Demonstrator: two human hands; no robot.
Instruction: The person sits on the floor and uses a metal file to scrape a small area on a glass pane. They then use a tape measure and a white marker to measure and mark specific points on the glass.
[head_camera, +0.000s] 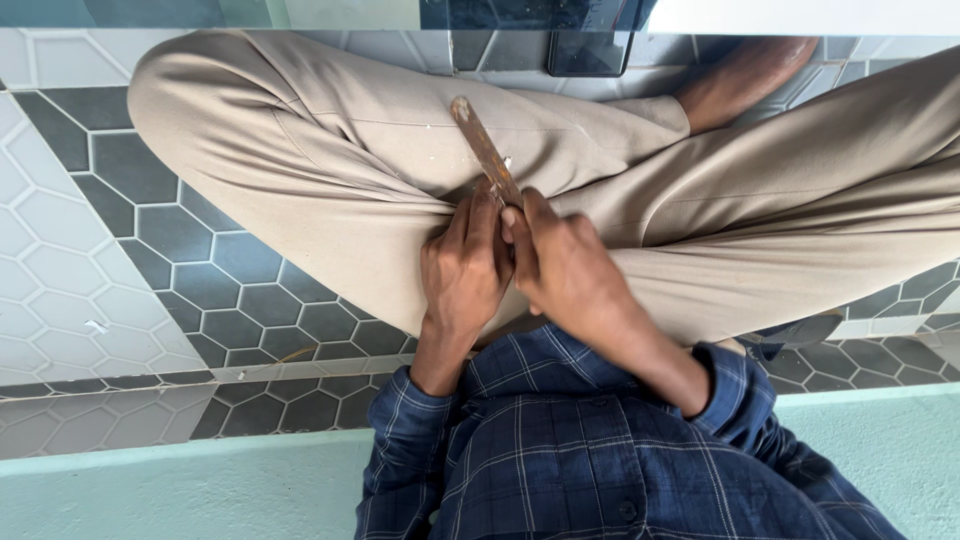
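A narrow wooden stick (483, 150), smeared with pale specks, slants up over the lap of the beige trousers (330, 170). It looks light and stiff, best held near its lower end, where both hands meet. The left hand (462, 270) and right hand (565, 270) each have their grip closed around that end, fingertips pressed together. Below lies a hexagon-tiled floor (120, 250).

Worn, paint-flecked wooden stick (484, 150), smooth beige cloth trousers (330, 150), matt hexagon floor tiles (200, 270), checked cotton shirt (560, 450)
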